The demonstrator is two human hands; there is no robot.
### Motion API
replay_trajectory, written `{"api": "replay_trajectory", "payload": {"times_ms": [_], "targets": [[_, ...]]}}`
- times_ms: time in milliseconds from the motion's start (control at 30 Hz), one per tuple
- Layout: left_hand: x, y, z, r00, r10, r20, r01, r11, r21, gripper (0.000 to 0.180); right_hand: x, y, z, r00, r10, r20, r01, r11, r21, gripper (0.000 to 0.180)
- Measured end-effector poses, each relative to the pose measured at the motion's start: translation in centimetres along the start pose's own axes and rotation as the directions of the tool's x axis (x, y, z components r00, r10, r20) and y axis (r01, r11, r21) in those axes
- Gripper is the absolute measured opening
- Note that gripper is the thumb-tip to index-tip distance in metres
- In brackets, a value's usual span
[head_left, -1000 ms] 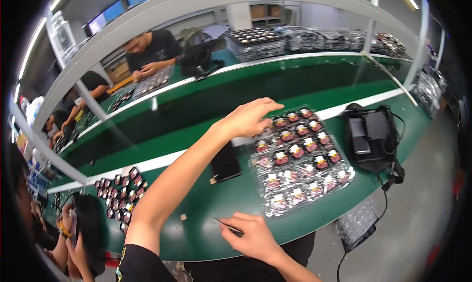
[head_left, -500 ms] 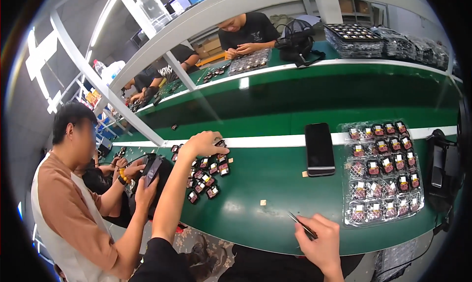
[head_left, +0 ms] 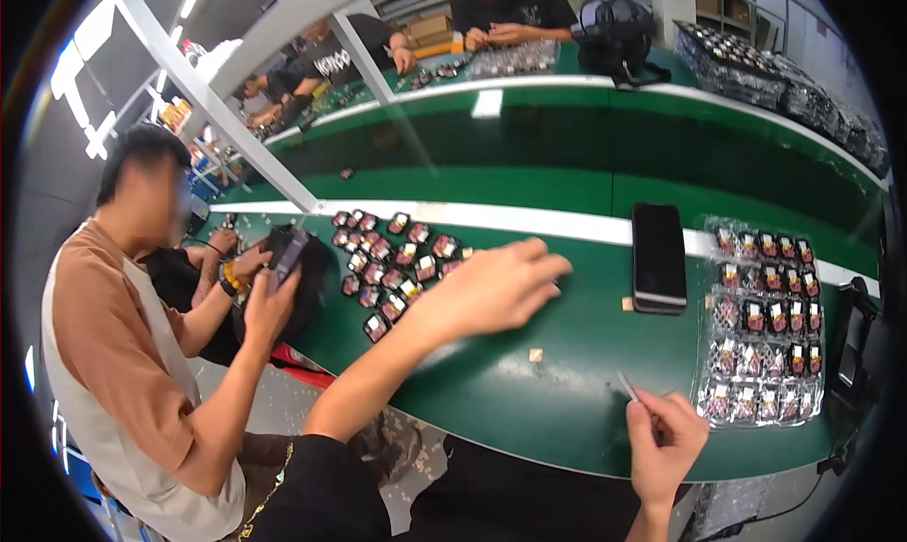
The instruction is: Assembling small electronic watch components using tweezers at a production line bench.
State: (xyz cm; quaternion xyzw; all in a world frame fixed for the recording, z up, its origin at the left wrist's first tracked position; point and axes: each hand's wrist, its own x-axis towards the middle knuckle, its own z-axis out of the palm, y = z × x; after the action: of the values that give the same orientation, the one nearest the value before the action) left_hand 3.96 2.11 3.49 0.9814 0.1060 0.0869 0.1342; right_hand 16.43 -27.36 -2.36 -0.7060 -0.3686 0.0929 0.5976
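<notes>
My left hand (head_left: pixel 501 287) is over the green tabletop, just right of a loose group of small black-framed modules (head_left: pixel 380 249) with pinkish faces and white labels. Its fingers are stretched toward the right and slightly apart; nothing shows between them, though the underside is hidden. Near the front edge, my right hand (head_left: pixel 669 438) is closed on slim metal tweezers (head_left: pixel 625 387), their tip pointing up and left. To its right lies a clear plastic tray (head_left: pixel 704 361) with rows of similar modules in its pockets. A small tan square (head_left: pixel 536 355) lies between my hands.
A black phone (head_left: pixel 658 258) lies left of the tray. At the far right stands a dark device (head_left: pixel 853 339). On my left a person (head_left: pixel 142 353) holds a phone. Across the green divider (head_left: pixel 529 136), other people work near a black backpack (head_left: pixel 614 41) and stacked trays (head_left: pixel 737 65).
My left hand has moved from above the loose modules to the right, uncovering more of them. My right hand still holds the tweezers. The whole view has shifted somewhat.
</notes>
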Motion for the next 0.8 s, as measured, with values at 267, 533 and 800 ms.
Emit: {"api": "replay_trajectory", "payload": {"times_ms": [267, 533, 800], "targets": [[-1.4, 4.2, 3.2, 0.991, 0.135, -0.004, -0.135, 0.991, 0.013, 0.059, 0.8, 0.6, 0.3, 0.999, 0.028, 0.017, -0.029, 0.996, 0.089, 0.022], [-2.0, 1.7, 2.7, 0.987, 0.109, 0.114, -0.062, 0.934, -0.353, 0.054, 0.8, 0.6, 0.6, 1.0, 0.024, 0.021, -0.025, 0.999, 0.034, 0.024], [-2.1, 2.1, 3.8, 0.977, 0.19, 0.094, -0.132, 0.892, -0.433, 0.049, 1.5, 0.4, 0.2, 0.987, 0.092, 0.132, -0.098, 0.994, 0.038, 0.025]]}}
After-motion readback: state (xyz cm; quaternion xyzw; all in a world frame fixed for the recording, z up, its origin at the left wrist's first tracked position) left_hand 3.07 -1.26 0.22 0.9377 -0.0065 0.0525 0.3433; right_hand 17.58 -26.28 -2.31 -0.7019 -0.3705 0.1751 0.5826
